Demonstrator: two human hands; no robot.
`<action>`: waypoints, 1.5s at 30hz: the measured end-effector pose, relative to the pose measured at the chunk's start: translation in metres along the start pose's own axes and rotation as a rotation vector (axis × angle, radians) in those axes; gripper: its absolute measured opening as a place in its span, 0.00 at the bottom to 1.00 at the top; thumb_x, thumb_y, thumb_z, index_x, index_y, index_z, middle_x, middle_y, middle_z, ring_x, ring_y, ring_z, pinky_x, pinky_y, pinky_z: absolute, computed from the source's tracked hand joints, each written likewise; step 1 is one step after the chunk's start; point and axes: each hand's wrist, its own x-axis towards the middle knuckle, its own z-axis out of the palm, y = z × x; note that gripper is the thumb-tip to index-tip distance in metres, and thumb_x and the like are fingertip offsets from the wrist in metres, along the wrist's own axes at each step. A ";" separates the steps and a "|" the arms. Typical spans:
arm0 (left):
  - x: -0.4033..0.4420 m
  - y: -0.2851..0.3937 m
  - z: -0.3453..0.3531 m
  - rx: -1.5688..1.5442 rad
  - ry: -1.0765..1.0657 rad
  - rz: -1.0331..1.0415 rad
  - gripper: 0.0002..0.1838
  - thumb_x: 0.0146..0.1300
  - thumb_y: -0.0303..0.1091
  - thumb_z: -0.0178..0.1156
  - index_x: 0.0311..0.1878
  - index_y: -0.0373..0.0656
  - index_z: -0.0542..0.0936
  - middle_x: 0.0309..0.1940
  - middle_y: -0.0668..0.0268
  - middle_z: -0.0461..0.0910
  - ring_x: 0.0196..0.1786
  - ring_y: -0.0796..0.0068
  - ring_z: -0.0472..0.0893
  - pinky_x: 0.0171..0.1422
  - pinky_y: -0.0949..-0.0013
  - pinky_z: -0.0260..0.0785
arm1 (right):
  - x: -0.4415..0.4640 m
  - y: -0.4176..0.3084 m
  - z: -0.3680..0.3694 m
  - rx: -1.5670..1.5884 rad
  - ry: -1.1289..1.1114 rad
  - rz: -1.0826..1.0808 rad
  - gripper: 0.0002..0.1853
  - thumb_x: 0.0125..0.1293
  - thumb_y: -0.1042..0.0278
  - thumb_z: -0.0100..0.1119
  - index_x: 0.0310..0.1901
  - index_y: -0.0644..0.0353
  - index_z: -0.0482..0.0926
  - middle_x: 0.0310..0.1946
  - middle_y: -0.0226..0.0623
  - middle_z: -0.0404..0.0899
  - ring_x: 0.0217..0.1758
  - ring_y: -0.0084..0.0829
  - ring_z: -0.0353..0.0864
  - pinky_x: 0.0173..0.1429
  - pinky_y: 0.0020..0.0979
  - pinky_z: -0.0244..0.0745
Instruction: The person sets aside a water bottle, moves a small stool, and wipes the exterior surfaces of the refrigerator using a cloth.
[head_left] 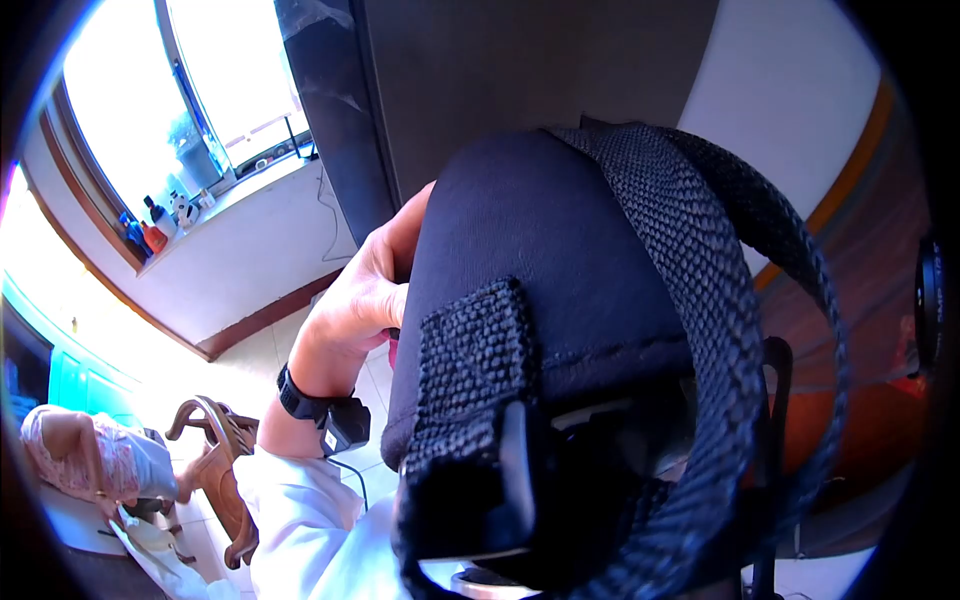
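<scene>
A black padded piece (540, 260) with a smooth cover fills the middle of the view, very close to the camera. A woven black webbing strap (690, 240) loops over its right side, and a short webbing tab runs down to a dark buckle (515, 470). My left hand (370, 280) is at the pad's left edge, its thumb bent against it and the other fingers hidden behind. A bit of pink shows under the thumb. Around my left wrist is a black band (325, 410) with a small box and a cable. My right hand cannot be seen.
Bottles (160, 220) and a potted plant (200, 160) stand on the windowsill at left. Behind the pad rises a tall dark panel (520, 70). A wooden chair (225, 480) and another person (100, 455) are at lower left.
</scene>
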 end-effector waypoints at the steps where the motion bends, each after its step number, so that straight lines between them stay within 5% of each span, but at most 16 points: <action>1: 0.000 0.000 0.000 0.005 0.001 -0.002 0.61 0.34 0.55 0.82 0.72 0.43 0.63 0.67 0.59 0.70 0.71 0.62 0.67 0.77 0.59 0.53 | 0.000 0.000 -0.001 -0.003 -0.009 -0.003 0.20 0.67 0.56 0.62 0.56 0.53 0.73 0.59 0.61 0.74 0.48 0.37 0.82 0.51 0.33 0.75; 19: 0.009 0.009 0.008 -0.040 0.225 -0.141 0.62 0.31 0.55 0.83 0.72 0.43 0.63 0.67 0.58 0.69 0.70 0.61 0.67 0.77 0.59 0.53 | -0.006 0.022 0.007 0.054 -0.009 0.011 0.24 0.64 0.54 0.65 0.57 0.56 0.74 0.59 0.62 0.73 0.49 0.37 0.82 0.50 0.32 0.74; 21: 0.006 0.010 -0.002 0.036 0.021 -0.137 0.63 0.29 0.56 0.83 0.72 0.42 0.64 0.66 0.58 0.70 0.70 0.61 0.68 0.76 0.60 0.54 | -0.004 0.023 0.005 0.063 -0.038 0.000 0.26 0.62 0.55 0.66 0.58 0.58 0.74 0.59 0.61 0.73 0.49 0.37 0.82 0.50 0.32 0.74; 27: 0.000 -0.005 0.001 -0.083 0.126 -0.299 0.60 0.33 0.58 0.81 0.70 0.40 0.65 0.63 0.59 0.72 0.68 0.64 0.69 0.75 0.59 0.57 | 0.000 0.003 0.000 0.201 -0.105 0.255 0.36 0.52 0.53 0.75 0.57 0.72 0.76 0.59 0.58 0.75 0.51 0.36 0.81 0.53 0.32 0.72; 34: -0.048 -0.023 0.022 -0.300 0.212 -0.467 0.52 0.42 0.55 0.78 0.68 0.39 0.66 0.62 0.59 0.74 0.65 0.65 0.72 0.72 0.61 0.61 | -0.028 -0.037 -0.016 0.054 -0.285 0.892 0.37 0.48 0.58 0.78 0.57 0.68 0.75 0.53 0.48 0.79 0.50 0.38 0.81 0.55 0.32 0.72; 41: -0.117 -0.107 0.029 -0.641 0.398 -0.573 0.45 0.51 0.52 0.74 0.67 0.38 0.67 0.60 0.59 0.75 0.62 0.66 0.75 0.68 0.62 0.66 | -0.041 -0.035 -0.015 0.151 -0.243 0.915 0.42 0.46 0.63 0.79 0.64 0.65 0.70 0.52 0.43 0.77 0.56 0.34 0.79 0.61 0.36 0.72; 42: -0.125 -0.120 0.032 -0.683 0.421 -0.569 0.44 0.52 0.51 0.74 0.67 0.38 0.67 0.60 0.59 0.75 0.61 0.66 0.75 0.68 0.62 0.67 | -0.040 -0.033 -0.028 0.109 -0.485 1.045 0.43 0.47 0.64 0.79 0.65 0.65 0.69 0.52 0.43 0.77 0.58 0.34 0.77 0.62 0.35 0.72; 45: -0.142 -0.145 0.042 -0.808 0.511 -0.527 0.41 0.55 0.51 0.71 0.67 0.38 0.67 0.59 0.59 0.76 0.60 0.67 0.76 0.67 0.63 0.68 | -0.031 -0.030 -0.039 0.135 -0.347 1.254 0.44 0.49 0.57 0.78 0.66 0.65 0.68 0.56 0.44 0.76 0.59 0.34 0.76 0.62 0.36 0.72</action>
